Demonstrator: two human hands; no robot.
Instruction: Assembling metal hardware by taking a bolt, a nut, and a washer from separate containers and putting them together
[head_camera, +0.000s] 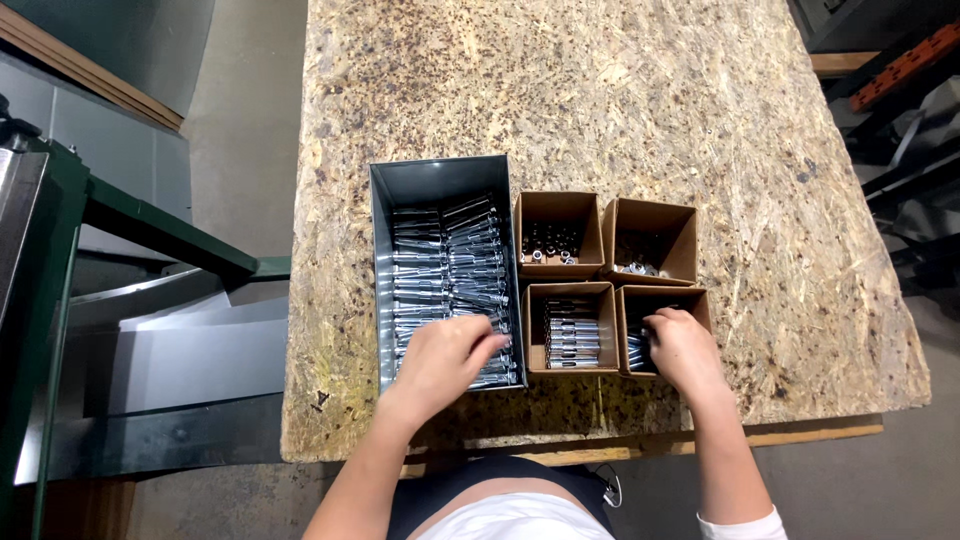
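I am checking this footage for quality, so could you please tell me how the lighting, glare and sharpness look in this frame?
Head view: even, soft light on the chipboard table; bright glints on the bolts in the metal bin; the left hand is slightly motion-blurred, the right hand sharper; the floor at the edges is dim, and table edges bow from the wide lens.

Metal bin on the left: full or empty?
Nearly full: the metal bin holds rows of shiny bolts, and the left hand reaches into it.
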